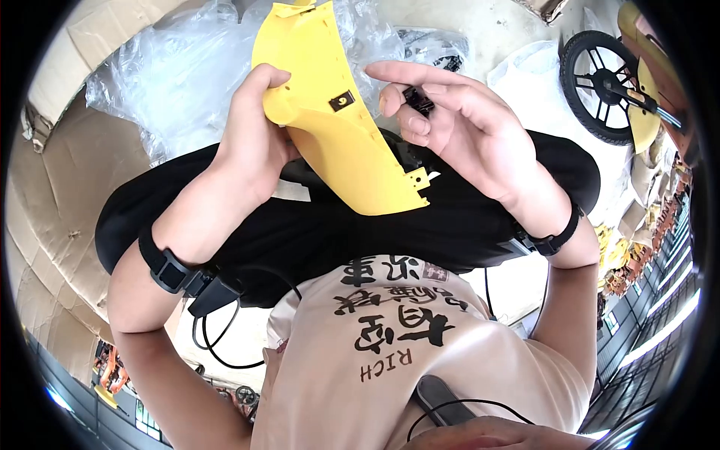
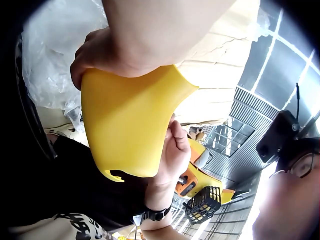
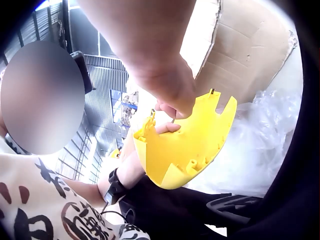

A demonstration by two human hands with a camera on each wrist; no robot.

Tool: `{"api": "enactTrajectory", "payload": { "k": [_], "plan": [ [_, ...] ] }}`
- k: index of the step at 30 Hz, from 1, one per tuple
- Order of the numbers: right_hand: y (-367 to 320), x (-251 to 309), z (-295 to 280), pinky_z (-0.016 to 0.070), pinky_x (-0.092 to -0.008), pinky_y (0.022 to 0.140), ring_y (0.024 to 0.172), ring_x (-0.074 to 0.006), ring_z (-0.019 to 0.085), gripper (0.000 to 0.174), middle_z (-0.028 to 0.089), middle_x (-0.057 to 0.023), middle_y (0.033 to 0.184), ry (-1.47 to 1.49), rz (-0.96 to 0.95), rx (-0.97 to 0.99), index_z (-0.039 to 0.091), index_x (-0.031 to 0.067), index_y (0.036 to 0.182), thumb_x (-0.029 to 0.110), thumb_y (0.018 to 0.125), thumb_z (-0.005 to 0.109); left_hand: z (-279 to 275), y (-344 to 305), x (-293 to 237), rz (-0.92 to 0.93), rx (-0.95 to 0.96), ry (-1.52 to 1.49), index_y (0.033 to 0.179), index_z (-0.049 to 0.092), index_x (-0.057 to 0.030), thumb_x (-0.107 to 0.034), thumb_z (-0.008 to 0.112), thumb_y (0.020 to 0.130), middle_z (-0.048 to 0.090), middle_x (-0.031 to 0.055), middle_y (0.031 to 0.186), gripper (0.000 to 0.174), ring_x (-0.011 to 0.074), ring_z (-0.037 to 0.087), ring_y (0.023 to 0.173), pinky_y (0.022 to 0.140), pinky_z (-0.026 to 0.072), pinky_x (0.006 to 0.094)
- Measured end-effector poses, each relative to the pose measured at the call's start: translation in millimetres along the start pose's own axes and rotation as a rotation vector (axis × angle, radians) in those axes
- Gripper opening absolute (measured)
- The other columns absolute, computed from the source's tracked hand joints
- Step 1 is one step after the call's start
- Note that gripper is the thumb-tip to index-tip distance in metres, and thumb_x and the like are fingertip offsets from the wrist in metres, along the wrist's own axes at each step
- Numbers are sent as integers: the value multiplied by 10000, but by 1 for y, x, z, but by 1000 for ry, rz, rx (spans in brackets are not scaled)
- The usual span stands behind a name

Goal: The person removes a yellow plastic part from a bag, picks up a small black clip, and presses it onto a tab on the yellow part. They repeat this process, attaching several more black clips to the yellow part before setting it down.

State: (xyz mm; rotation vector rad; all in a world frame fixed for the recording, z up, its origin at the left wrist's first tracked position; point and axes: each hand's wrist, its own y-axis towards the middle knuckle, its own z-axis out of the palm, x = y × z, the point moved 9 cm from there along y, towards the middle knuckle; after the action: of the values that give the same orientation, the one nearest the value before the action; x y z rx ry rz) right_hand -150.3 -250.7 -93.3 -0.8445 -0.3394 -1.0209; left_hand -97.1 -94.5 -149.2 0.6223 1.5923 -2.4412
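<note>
A curved yellow plastic shell [image 1: 330, 154] is held up over the lap by the left hand [image 1: 251, 139], its thumb over the shell's near edge. A small dark piece [image 1: 341, 101] sits in the shell's face. Just right of the shell, the right hand [image 1: 480, 131] holds a small black part [image 1: 418, 100] between its fingers, palm turned up. In the left wrist view the shell's smooth outer side [image 2: 125, 120] shows, with the right hand [image 2: 176, 150] partly behind it. The right wrist view shows the shell's hollow inside [image 3: 182, 150], with small posts along it.
Clear plastic bags [image 1: 180, 75] lie beyond the shell. Cardboard [image 1: 75, 187] covers the left side. At the right stands a black spoked wheel [image 1: 600, 86] on a yellow and orange machine. Black-trousered legs [image 1: 157, 184] are beneath the hands.
</note>
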Motion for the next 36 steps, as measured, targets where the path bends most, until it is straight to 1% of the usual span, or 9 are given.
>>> {"api": "enactTrajectory", "payload": {
  "k": [4, 6, 13, 15, 19, 22, 25, 31, 36],
  "plan": [
    [-3, 2, -1, 398, -244, 789, 822, -127, 418, 455, 573, -81, 1053, -24, -9, -14, 459, -94, 1392, 153, 1011, 432, 4, -2, 1, -12, 5, 26, 1338, 491, -65, -439, 434, 898, 577, 111, 1259, 581, 241, 527, 1186, 993, 390, 442],
    [-4, 4, -2, 395, -226, 756, 800, -123, 425, 378, 641, -125, 1114, 11, -38, -15, 523, -73, 1341, 116, 1024, 440, 7, -3, 1, -19, 22, 25, 1345, 489, -66, -442, 430, 900, 578, 110, 1266, 585, 240, 526, 1188, 995, 389, 442],
    [-5, 4, -3, 418, -227, 768, 800, -97, 454, 369, 651, -139, 1144, 71, 20, -36, 523, -42, 1347, 163, 1049, 451, 9, -6, -9, 6, -10, 8, 1353, 480, -52, -440, 441, 907, 577, 124, 1277, 593, 246, 538, 1197, 1001, 403, 465],
    [-5, 7, -2, 429, -240, 765, 802, -101, 455, 349, 649, -99, 1109, -46, -33, -45, 534, -33, 1341, 127, 1039, 464, 9, -6, -10, 10, -10, 17, 1355, 478, -48, -440, 442, 908, 576, 125, 1277, 595, 246, 540, 1197, 1002, 405, 469],
    [-5, 5, -4, 434, -234, 769, 811, -96, 460, 328, 652, -96, 1107, -36, -30, -25, 559, -13, 1328, 102, 1030, 482, 8, -5, -11, 10, -16, 22, 1359, 473, -48, -444, 442, 910, 579, 120, 1272, 599, 240, 537, 1198, 1001, 404, 464],
    [-6, 8, -4, 435, -229, 776, 806, -96, 459, 317, 651, -91, 1110, -61, -62, -24, 580, 6, 1316, 116, 1038, 475, 7, -3, -10, 10, -16, 19, 1360, 473, -51, -444, 446, 908, 582, 115, 1264, 599, 235, 535, 1191, 995, 404, 458],
    [-7, 9, -5, 435, -209, 777, 824, -67, 497, 304, 675, -97, 1093, 4, -79, -28, 603, -17, 1282, 126, 1025, 527, 8, -4, -13, 12, -6, 20, 1361, 475, -58, -442, 451, 905, 584, 109, 1253, 596, 230, 534, 1173, 989, 404, 454],
    [-6, 15, -8, 429, -202, 776, 835, -69, 501, 289, 676, -85, 1083, -105, -80, -76, 617, -8, 1261, 135, 1026, 529, -7, 8, -13, 16, 17, -24, 1355, 468, -77, -435, 463, 897, 563, 102, 1250, 582, 246, 536, 1149, 970, 414, 468],
    [-9, 21, -13, 455, -211, 758, 828, -60, 536, 309, 687, -63, 1029, -154, -121, -95, 631, 10, 1248, 177, 989, 613, -15, 9, -21, 52, -44, -40, 1352, 455, -74, -429, 475, 891, 541, 102, 1253, 582, 266, 533, 1150, 945, 431, 481]
  ]
}}
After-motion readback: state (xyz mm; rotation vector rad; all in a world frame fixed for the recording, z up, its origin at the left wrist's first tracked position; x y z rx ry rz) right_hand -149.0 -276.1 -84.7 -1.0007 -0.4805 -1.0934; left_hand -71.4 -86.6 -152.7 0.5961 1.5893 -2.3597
